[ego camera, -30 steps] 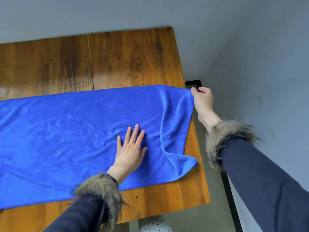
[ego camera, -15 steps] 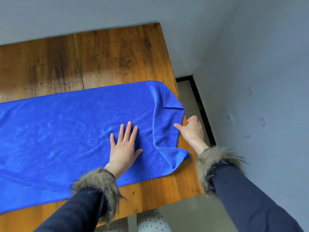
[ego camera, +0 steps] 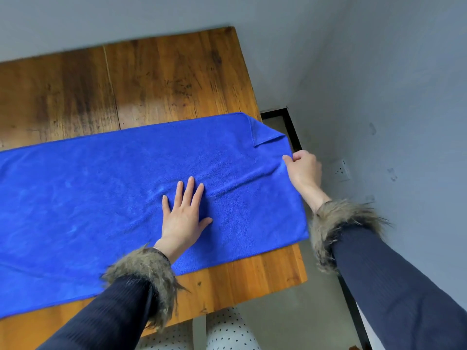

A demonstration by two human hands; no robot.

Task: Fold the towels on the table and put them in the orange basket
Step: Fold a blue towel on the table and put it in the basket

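The left hand (ego camera: 182, 218) lies flat, fingers straight and slightly spread, palm pressing down on the towel (ego camera: 101, 193) a little right of its middle. The right hand (ego camera: 304, 169) has its fingers curled round the towel's right edge, thumb on top, pinching the cloth just past the table's right edge. Small creases run across the cloth from that grip toward the left hand.

Both wrists come out of fur cuffs (ego camera: 336, 223) on dark sleeves (ego camera: 394, 294).

The towel is blue and spread long across the table (ego camera: 164, 77), from the left border of the view to the right edge of the table, where its end slightly overhangs. Its far right corner is turned back on itself in a small flap. The towel covers the near half of the wood; a strip of bare wood shows along the near edge, and the far half is bare up to the grey wall (ego camera: 126, 18).

To the right, a wall socket (ego camera: 341, 170) sits on the side wall beside the right hand. Below the near edge, dotted fabric (ego camera: 227, 332) shows.
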